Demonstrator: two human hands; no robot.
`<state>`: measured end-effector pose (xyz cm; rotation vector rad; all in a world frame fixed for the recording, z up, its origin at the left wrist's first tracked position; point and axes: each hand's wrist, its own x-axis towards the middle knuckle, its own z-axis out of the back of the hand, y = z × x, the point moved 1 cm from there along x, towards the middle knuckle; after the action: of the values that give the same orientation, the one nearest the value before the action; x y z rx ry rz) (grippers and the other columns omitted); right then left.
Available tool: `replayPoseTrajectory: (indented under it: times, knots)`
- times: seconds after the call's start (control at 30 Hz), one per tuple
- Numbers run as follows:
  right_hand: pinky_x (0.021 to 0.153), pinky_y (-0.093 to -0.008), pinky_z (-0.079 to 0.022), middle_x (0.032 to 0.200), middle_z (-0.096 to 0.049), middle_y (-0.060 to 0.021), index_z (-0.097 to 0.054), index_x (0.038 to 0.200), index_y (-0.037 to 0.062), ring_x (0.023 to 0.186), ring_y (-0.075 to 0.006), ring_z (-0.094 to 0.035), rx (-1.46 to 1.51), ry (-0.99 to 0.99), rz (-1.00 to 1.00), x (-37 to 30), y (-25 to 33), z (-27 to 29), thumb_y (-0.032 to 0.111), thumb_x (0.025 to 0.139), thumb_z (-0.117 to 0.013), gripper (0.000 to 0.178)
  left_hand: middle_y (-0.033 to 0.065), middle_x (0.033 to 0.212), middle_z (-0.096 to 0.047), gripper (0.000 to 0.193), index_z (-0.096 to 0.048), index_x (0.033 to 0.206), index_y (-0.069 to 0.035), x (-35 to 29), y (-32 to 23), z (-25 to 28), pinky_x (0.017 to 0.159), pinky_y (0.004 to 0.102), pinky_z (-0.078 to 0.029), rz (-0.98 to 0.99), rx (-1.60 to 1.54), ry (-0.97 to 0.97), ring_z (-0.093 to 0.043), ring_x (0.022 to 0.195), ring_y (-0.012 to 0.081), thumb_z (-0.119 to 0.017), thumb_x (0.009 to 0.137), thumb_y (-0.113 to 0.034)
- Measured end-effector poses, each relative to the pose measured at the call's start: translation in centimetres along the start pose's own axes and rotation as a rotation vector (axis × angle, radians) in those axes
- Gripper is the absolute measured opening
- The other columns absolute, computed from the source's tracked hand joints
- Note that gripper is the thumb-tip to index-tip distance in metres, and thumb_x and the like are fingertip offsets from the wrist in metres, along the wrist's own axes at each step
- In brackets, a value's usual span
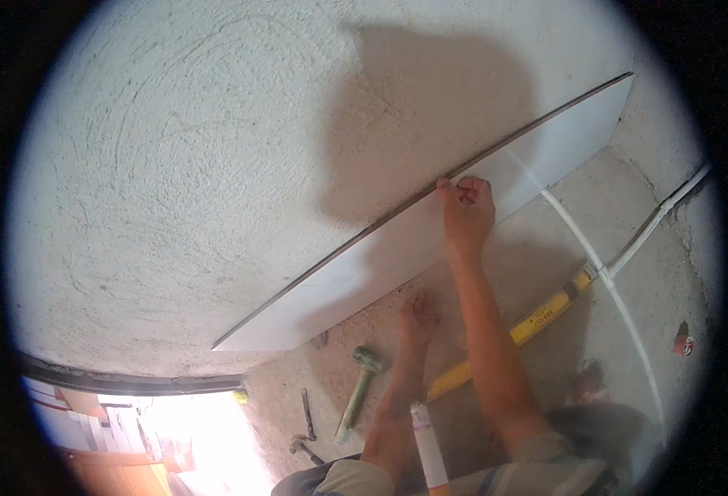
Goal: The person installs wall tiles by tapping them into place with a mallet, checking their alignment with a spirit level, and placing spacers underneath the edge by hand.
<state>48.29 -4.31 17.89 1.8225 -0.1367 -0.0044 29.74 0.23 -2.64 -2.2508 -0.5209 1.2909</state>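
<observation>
A long white wall tile (355, 277) leans against the rough wall, slanting from lower left to upper right. At its top edge is my right hand (469, 219), fingers curled in front and one digit pressed on the rim, gripping it. My left hand (417, 318) is lower, by the tile's bottom edge near the floor, in shadow. Its fingers are too dim to read. Behind my right forearm lies a yellow spirit level (541, 321). A green mallet (360, 388) rests on the floor left of my left forearm.
White pipes (583, 240) run across the floor at the right and join near the level's end. A dark metal tool (307, 426) lies left of the mallet. Close to my body is a white tube (428, 446). A bright opening (207, 438) is at lower left.
</observation>
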Motion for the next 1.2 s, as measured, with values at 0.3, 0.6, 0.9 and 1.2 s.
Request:
replayPoseTrajectory:
  times: [0.3, 0.6, 0.9, 1.2]
  knots:
    - [0.071, -0.0317, -0.044, 0.080, -0.058, -0.0064, -0.057, 0.086, 0.0013, 0.074, -0.0183, -0.053, -0.100, 0.101, 0.128, -0.6, -3.1, 0.6, 0.030, 0.085, -0.068, 0.031, 0.0101, 0.134, -0.047, 0.040, -0.042, 0.130, -0.004, 0.2, 1.4, 2.6, 0.094, 0.0449, -0.037, -0.262, 0.381, 0.267, -0.046, 0.120, 0.0243, -0.045, 0.092, -0.020]
    - [0.114, -0.0410, -0.008, 0.152, -0.001, -0.0228, -0.004, 0.144, -0.0040, 0.141, -0.0321, -0.003, -0.230, 0.241, 0.104, -6.2, -8.9, -0.2, 0.047, 0.096, -0.038, 0.078, 0.0143, 0.125, -0.053, 0.040, -0.043, 0.130, -0.001, -0.6, -4.9, 9.2, 0.084, 0.0410, -0.045, -0.280, -0.206, -0.101, -0.052, 0.112, 0.0288, -0.039, 0.096, -0.021]
    - [0.114, -0.0446, 0.002, 0.149, 0.013, -0.0284, 0.008, 0.143, -0.0069, 0.141, -0.0379, 0.009, -0.142, 0.186, -0.056, -8.6, -11.1, -2.0, 0.057, 0.094, -0.029, 0.089, 0.0119, 0.139, -0.039, 0.047, -0.033, 0.136, -0.002, -5.7, -11.2, 9.4, 0.084, 0.0391, -0.041, -0.283, -0.084, -0.166, -0.045, 0.122, 0.0262, -0.041, 0.094, -0.021]
    - [0.115, -0.0405, -0.006, 0.153, -0.007, -0.0173, -0.006, 0.146, -0.0010, 0.142, -0.0298, -0.005, -0.873, 0.244, -0.027, -5.7, -27.5, 0.1, 0.043, 0.099, -0.025, 0.067, 0.0116, 0.143, -0.035, 0.050, -0.030, 0.138, -0.004, -5.7, -12.1, 10.6, 0.093, 0.0399, -0.037, -0.371, -0.016, -0.048, -0.040, 0.128, 0.0240, -0.040, 0.094, -0.025]
